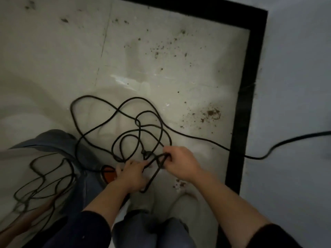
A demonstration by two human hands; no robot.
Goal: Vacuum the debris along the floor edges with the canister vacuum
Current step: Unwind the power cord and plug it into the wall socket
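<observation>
Head view, at the grip: left hand (pixel 133 173) and right hand (pixel 180 163) both closed on one tangled black power cord (pixel 125 122), a knot pinched between them.

Beyond the grip: loose overlapping loops on the pale floor (pixel 53 68); one run leading away right, up across the black skirting (pixel 250 86).

Left of the grip: grey canister vacuum body (pixel 53 140), partly seen, orange patch (pixel 109 174) touching the left hand; further cord coils (pixel 44 176) beside it.

Right of the grip: brown debris (pixel 211 113) near the skirting, more just below the right hand.

Risks, judged: pulling hard likely tightens the knot; strain on the right-hand run may tug the unseen plug; dragged loops may scatter debris.
</observation>
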